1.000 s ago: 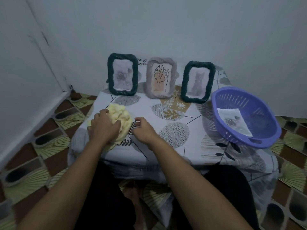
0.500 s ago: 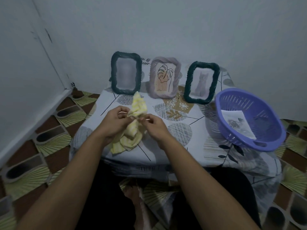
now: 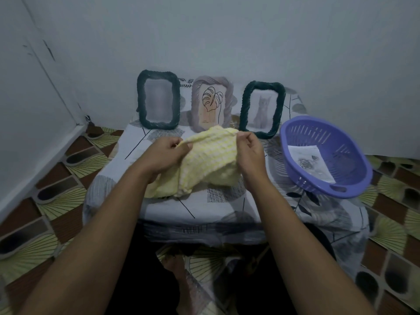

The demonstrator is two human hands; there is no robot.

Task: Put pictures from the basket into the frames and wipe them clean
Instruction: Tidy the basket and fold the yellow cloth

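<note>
With fingers of the left hand point(image 3: 167, 153) and right hand point(image 3: 250, 151) pinching the yellow cloth point(image 3: 209, 160) spread above the desk point(image 3: 227, 210), a careless wipe could topple the upright frames point(image 3: 212, 103) just behind, while one picture point(image 3: 311, 162) waits in the basket point(image 3: 354, 178).

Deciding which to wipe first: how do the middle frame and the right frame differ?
The middle frame has a pale mauve rim; the right frame, dark green. The middle frame holds a leaf line drawing; the right frame, a cat picture. Both stand upright and hold pictures.
</note>
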